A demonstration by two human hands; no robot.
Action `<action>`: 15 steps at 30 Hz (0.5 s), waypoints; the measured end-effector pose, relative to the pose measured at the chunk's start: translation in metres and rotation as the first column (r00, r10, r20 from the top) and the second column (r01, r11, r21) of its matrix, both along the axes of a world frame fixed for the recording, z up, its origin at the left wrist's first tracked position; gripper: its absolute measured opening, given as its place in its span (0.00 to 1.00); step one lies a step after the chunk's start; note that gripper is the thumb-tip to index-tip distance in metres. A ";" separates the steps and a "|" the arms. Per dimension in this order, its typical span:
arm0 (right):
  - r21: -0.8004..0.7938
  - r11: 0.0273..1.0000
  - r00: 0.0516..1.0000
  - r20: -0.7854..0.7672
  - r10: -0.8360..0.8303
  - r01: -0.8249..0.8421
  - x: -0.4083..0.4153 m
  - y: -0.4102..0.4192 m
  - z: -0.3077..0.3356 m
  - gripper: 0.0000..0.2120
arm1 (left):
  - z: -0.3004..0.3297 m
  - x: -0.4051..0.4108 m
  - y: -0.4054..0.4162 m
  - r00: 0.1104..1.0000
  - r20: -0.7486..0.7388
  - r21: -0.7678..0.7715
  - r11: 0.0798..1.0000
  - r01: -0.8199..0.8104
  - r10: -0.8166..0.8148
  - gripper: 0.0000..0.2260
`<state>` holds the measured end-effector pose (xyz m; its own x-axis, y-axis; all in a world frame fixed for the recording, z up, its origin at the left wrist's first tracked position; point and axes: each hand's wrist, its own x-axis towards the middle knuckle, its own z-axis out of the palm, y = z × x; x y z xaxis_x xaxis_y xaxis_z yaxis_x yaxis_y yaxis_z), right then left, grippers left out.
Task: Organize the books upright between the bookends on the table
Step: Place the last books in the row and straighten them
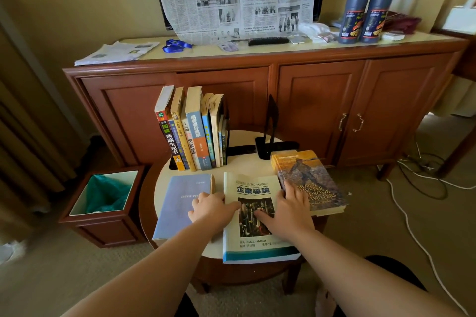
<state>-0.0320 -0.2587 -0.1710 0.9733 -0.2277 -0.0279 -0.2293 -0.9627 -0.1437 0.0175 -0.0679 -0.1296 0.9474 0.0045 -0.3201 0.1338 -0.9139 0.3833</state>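
Several books (pixel 192 134) stand upright at the back left of the round table (pixel 243 165), against a black bookend (pixel 231 148). A second black bookend (pixel 271 127) stands apart to the right. Three books lie flat in front: a blue one (pixel 177 203) on the left, a white business book (pixel 253 247) in the middle, an orange handbook (pixel 309 175) on the right. My left hand (pixel 210 210) grips the white book's left edge. My right hand (pixel 286 210) rests on its cover and right edge, touching the handbook.
A wooden cabinet (pixel 257 90) stands right behind the table, with two dark bottles (pixel 365 5), a remote and papers on top. A wooden bin (pixel 103 203) with a green liner sits on the floor to the left. White cables (pixel 412 226) run over the carpet to the right.
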 end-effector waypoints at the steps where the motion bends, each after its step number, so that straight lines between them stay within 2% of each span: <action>1: 0.003 1.000 1.000 -0.009 -0.006 0.006 0.000 0.001 -0.001 0.53 | 0.001 0.000 0.002 1.000 -0.012 -0.128 0.992 -0.019 0.017 0.18; 3: 0.025 1.000 1.000 -0.022 -0.012 0.012 0.001 0.002 -0.001 0.58 | 0.003 -0.002 0.006 0.996 -0.071 -0.431 0.899 -0.073 0.046 0.14; 5: 0.041 0.999 1.000 -0.030 -0.008 0.010 0.001 0.001 0.000 0.60 | 0.010 -0.005 0.012 0.993 -0.105 -0.578 0.808 -0.112 0.062 0.09; 9: 0.081 0.997 0.998 -0.060 0.013 -0.008 0.000 -0.002 0.006 0.60 | 0.020 -0.003 0.022 0.988 -0.147 -0.732 0.667 -0.142 0.049 0.06; 12: 0.131 0.991 0.994 -0.098 0.046 -0.033 -0.001 -0.001 0.016 0.51 | 0.024 -0.003 0.020 0.962 -0.269 -0.799 0.568 -0.194 -0.049 0.10; 15: 0.163 0.986 0.985 -0.159 0.070 -0.043 0.001 0.002 0.022 0.52 | 0.030 -0.003 0.014 0.932 -0.353 -0.810 0.526 -0.262 -0.081 0.10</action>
